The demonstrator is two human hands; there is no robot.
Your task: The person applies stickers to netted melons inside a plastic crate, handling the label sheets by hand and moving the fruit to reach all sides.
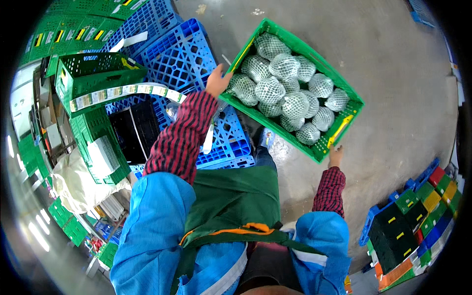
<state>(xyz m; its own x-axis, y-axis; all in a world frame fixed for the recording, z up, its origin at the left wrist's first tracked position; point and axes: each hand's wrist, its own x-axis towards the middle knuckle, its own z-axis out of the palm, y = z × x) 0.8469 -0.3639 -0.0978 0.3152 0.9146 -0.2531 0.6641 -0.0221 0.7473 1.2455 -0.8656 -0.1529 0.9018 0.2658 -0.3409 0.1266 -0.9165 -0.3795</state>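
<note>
Both my hands carry a green plastic crate, tilted at an angle in front of me, over the grey floor. My left hand is closed on its left end. At the crate's right end, my right hand grips the rim beside a yellow handle strip. Inside lie several round, pale-green items, each wrapped in white mesh netting; what is under the netting cannot be made out clearly. A strip of labels hangs in a curve near my left forearm.
Blue plastic pallets are stacked at the left, right by the held crate. Empty-looking green crates and a black panel sit on them. Stacked coloured crates stand at the lower right. A shoe shows beneath the crate.
</note>
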